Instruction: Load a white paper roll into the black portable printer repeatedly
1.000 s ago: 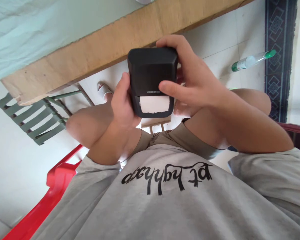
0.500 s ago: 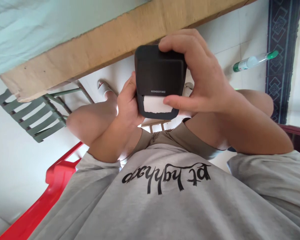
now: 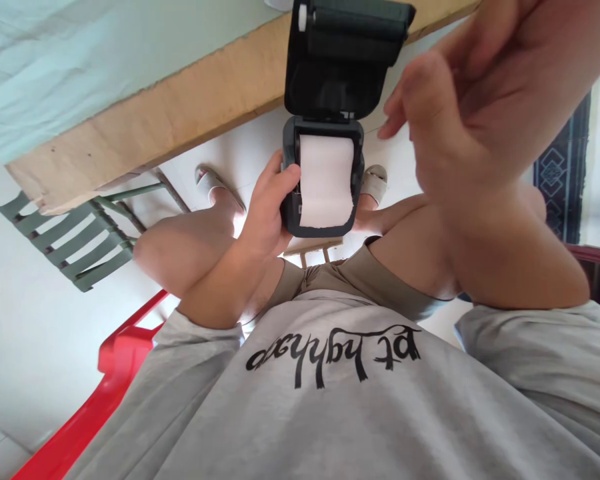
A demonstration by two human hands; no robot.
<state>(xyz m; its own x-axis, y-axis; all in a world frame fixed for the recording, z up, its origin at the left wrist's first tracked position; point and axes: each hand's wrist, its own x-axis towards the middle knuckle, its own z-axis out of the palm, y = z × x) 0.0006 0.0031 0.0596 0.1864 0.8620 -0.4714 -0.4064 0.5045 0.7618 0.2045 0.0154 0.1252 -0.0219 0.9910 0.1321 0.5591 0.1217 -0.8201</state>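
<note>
head view: black device [image 3: 331, 127] near wood-edged table [image 3: 180, 110], pale floor [image 3: 45, 320] below

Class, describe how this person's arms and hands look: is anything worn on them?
The left hand and right hand are bare: no glove, ring or watch shows. The loose grey sleeves are short, leaving the forearms uncovered.

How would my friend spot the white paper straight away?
Find the wooden table edge. Below it in the picture, the left hand holds a black box with its lid open. Inside lies the white paper, bright and curved against the black around it.
</note>
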